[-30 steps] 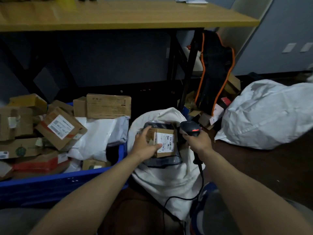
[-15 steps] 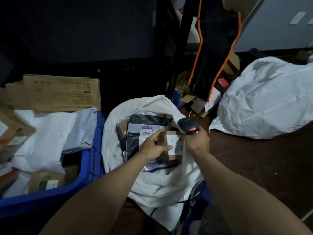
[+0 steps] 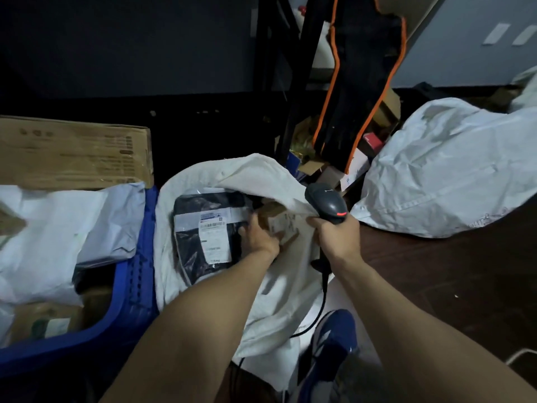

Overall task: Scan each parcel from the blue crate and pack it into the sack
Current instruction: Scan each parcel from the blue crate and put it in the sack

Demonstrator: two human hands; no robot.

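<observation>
My left hand grips a small cardboard parcel with a white label, inside the mouth of the open white sack. A black poly mailer with a shipping label lies in the sack just left of that parcel. My right hand holds the dark grey barcode scanner and also pinches the sack's right rim, pulling it open. The scanner's cable hangs down over the sack. The blue crate stands at the left with white mailers and brown boxes in it.
A long cardboard box sits at the crate's back. A full white sack lies on the dark floor at the right. A black and orange bag hangs by black table legs behind. My blue shoe is below the sack.
The view has tilted down and closed in on the sack. My left hand has pushed the small parcel further into the sack's mouth. My right hand has taken hold of the sack's rim.
</observation>
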